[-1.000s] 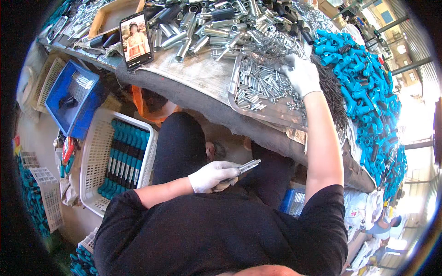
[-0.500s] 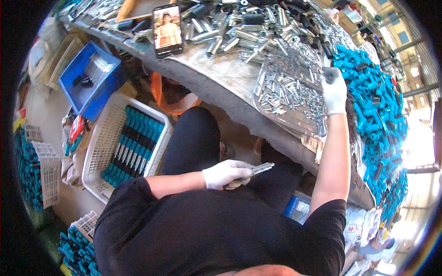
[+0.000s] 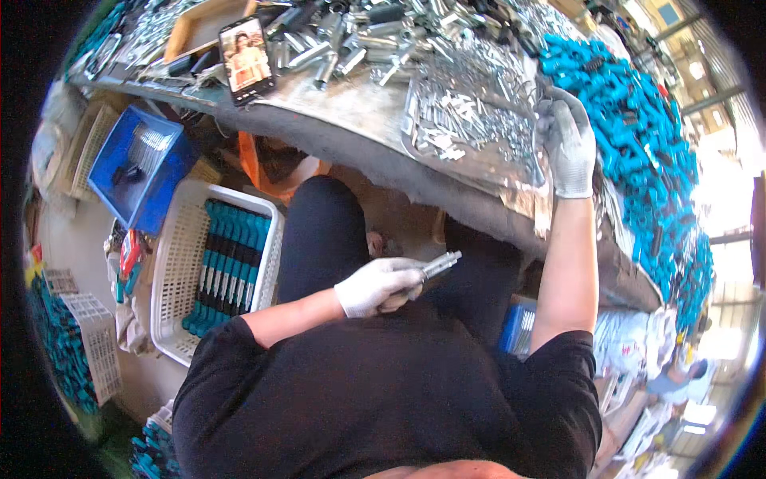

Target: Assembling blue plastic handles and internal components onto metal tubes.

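My left hand (image 3: 379, 286), in a white glove, is closed around silver metal rods or tubes (image 3: 443, 263) held over my lap. Their exact kind is hard to make out. On the right, my right hand (image 3: 570, 148) wears a glove with grey, dirtied fingers. It is at the right side of a shallow tray (image 3: 408, 132) of small metal parts (image 3: 463, 120). Its fingers curl down and together over the parts, and whatever is between them is hidden. Just beyond this hand lies a large heap of teal plastic handles (image 3: 638, 152).
A phone (image 3: 246, 60) and loose metal tubes (image 3: 319, 52) lie on the bench. At left stand a white basket (image 3: 166, 279) with rows of teal-and-black handled tools and a blue crate (image 3: 120, 172). The bench's worn front edge (image 3: 351, 156) runs above my knees.
My right hand has moved from beside the teal heap to the small parts, its fingers now bent over them. My left hand still holds the metal pieces. The whole view has shifted slightly.
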Demonstrator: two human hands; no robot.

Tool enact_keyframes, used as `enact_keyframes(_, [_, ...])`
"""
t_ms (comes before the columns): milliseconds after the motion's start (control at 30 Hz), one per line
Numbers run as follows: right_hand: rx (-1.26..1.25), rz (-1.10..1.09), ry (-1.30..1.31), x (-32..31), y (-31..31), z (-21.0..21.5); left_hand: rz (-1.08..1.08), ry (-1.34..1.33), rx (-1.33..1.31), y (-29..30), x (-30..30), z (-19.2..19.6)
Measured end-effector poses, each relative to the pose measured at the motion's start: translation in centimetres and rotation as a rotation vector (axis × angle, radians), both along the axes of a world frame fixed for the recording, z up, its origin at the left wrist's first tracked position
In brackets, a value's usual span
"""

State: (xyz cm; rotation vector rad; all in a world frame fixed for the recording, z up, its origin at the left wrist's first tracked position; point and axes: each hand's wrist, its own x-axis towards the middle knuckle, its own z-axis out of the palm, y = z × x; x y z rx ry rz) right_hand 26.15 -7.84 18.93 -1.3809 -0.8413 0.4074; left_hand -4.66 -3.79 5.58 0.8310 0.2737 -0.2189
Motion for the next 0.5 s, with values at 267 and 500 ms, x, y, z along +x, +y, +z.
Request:
enact_keyframes(267, [-0.417, -0.069, 0.079, -8.2, -10.4, -2.5, 0.019, 0.001, 0.044, -1.0, 0.0, 0.3])
enact_keyframes(500, [-0.578, 0.046, 0.118, -10.5, -14.9, -7.7, -0.085, 0.059, 0.132, -2.7, 0.1, 1.1])
